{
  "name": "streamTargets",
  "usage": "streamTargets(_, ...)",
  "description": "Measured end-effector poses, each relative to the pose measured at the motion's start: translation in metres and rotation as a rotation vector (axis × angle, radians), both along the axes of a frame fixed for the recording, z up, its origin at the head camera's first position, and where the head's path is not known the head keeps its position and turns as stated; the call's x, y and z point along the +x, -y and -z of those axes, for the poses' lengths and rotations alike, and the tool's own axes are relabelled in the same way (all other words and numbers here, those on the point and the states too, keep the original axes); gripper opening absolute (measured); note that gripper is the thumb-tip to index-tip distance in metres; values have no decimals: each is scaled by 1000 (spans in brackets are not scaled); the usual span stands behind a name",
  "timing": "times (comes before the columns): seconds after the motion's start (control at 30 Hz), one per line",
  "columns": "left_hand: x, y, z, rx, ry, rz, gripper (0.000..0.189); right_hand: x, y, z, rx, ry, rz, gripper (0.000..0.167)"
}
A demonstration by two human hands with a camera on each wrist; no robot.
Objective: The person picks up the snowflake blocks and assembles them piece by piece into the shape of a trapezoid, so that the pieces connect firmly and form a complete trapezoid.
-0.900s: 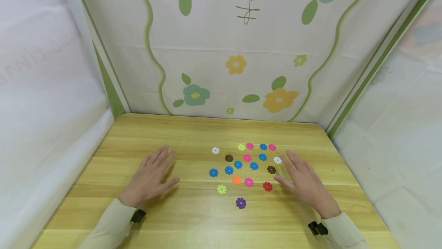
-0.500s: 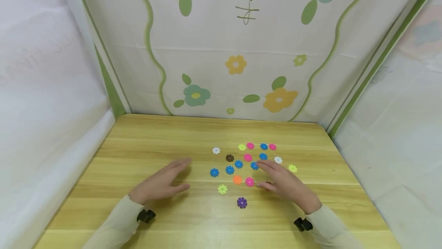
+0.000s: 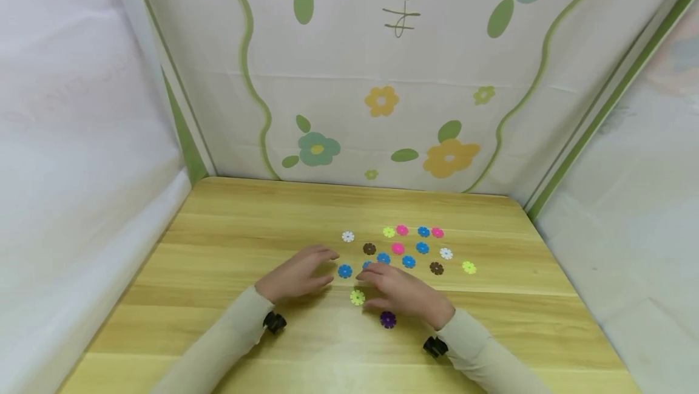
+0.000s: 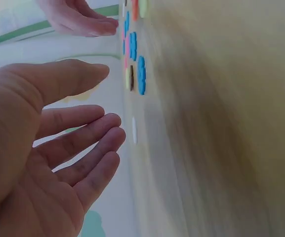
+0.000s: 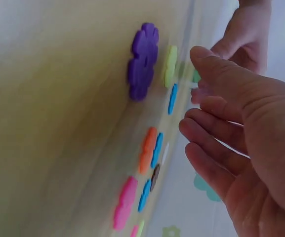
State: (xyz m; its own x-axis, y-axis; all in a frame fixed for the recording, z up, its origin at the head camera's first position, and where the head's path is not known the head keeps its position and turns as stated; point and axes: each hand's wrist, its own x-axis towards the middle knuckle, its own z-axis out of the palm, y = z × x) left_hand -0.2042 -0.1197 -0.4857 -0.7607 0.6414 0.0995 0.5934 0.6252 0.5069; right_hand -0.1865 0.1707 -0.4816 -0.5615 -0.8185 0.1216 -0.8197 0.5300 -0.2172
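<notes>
Flat, notched plastic snowflake discs in several colours lie scattered on the wooden table. My left hand [image 3: 300,272] hovers left of them, fingers loosely extended, nearest a blue disc [image 3: 345,271]. Held over the discs is my right hand [image 3: 406,294], its fingers slightly bent and holding nothing. A yellow-green disc [image 3: 357,297] lies by its fingertips, and a purple disc [image 3: 388,320] just below its thumb. An orange disc [image 5: 148,150] and a pink disc [image 5: 125,202] show in the right wrist view but are hidden by that hand in the head view.
Farther back lie a white disc [image 3: 347,236], a brown disc [image 3: 369,249] and several blue and pink ones. A lone yellow-green disc [image 3: 469,268] lies at the right. Flower-printed fabric [image 3: 327,78] stands behind and beside the wooden table [image 3: 246,212].
Both hands have moved inward, closer together. My right hand has swept left over the discs, uncovering a brown disc and a yellow-green one at the right. The discs appear to stay in place.
</notes>
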Motion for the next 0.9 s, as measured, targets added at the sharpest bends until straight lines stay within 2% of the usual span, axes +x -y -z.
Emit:
streamTargets(0.23,-16,-23,10,-66,-32,47,38,0,5,4,51,54,-15,39)
streamTargets(0.37,-20,-30,14,-81,-36,48,32,-3,8,4,62,78,-38,33)
streamTargets(0.63,-26,-39,15,-78,-67,98,16,-11,19,-3,110,153,-67,23)
streamTargets(0.8,-26,-37,11,-59,-36,91,12,-17,31,-7,105,200,-64,19)
streamTargets(0.9,-26,-35,9,-46,3,61,11,-21,36,-9,98,232,-43,17)
